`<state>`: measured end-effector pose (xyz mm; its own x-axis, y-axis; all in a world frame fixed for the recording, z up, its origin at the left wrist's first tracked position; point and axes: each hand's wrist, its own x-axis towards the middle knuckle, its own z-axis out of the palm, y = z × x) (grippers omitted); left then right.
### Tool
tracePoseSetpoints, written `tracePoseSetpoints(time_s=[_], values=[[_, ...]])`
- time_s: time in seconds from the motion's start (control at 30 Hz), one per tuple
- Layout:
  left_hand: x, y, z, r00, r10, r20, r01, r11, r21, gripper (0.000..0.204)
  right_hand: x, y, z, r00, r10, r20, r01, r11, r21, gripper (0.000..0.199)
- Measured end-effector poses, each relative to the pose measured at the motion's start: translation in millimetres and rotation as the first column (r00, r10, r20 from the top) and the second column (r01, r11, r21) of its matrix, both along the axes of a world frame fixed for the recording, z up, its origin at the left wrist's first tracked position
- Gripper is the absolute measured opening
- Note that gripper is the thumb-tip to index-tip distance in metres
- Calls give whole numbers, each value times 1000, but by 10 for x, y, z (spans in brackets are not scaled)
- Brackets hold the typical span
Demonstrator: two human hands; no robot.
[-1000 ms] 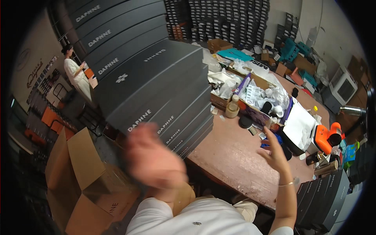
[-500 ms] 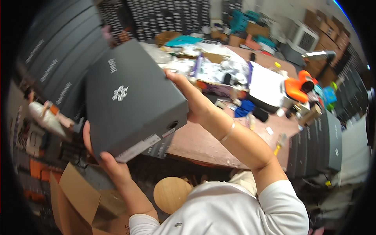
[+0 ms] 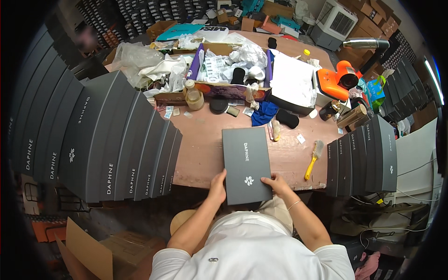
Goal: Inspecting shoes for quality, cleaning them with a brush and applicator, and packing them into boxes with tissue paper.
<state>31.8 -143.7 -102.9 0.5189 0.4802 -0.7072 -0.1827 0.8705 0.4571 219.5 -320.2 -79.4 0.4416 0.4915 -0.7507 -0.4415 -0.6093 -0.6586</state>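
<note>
A dark grey shoebox (image 3: 245, 158) with white lettering and a flower mark lies lid up across the front edge of the pinkish table (image 3: 200, 154), its near end sticking out toward me. My left hand (image 3: 217, 186) grips its left side near the front corner. On the right side, my right hand (image 3: 278, 184) holds it with the thumb on the lid and the fingers out of sight. The lid sits on the box, so its contents are hidden. A yellow-handled brush (image 3: 314, 159) lies on the table to the right.
Tall stacks of grey shoeboxes (image 3: 105, 140) rise on the left, with more boxes (image 3: 373, 158) on the right. Farther back are a purple carton of crumpled paper (image 3: 252, 56), a glass jar (image 3: 194, 97) and an orange heat gun (image 3: 343, 80). An opened cardboard carton (image 3: 88, 249) sits at lower left.
The shoebox has come down from the upper left, where it was held tilted by the stack, to the table edge in front of me. Both hands stayed on it, and my view has shifted.
</note>
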Motion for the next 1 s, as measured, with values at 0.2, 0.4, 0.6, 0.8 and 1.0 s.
tracePoseSetpoints(time_s=[0.2, 0.4, 0.6, 0.8, 1.0], values=[[-72, 414, 23, 989, -148, 30, 141, 976, 166, 38, 139, 204, 626, 944, -188, -270, 285, 876, 389, 41], [-671, 998, 757, 958, -116, -263, 276, 622, 733, 64, -918, 721, 480, 936, 149, 321, -272, 882, 384, 50], [-587, 892, 704, 330, 377, -865, 943, -90, 321, 78, -240, 595, 461, 399, 247, 883, -484, 875, -26, 50], [1052, 263, 663, 758, -143, -636, 512, -474, 717, 55, 132, 686, -24, 120, 627, 770, -440, 728, -525, 67], [1477, 486, 231, 432, -5, -902, 706, -620, 342, 40, 247, 692, -74, 291, 581, 760, -341, 806, -485, 66]])
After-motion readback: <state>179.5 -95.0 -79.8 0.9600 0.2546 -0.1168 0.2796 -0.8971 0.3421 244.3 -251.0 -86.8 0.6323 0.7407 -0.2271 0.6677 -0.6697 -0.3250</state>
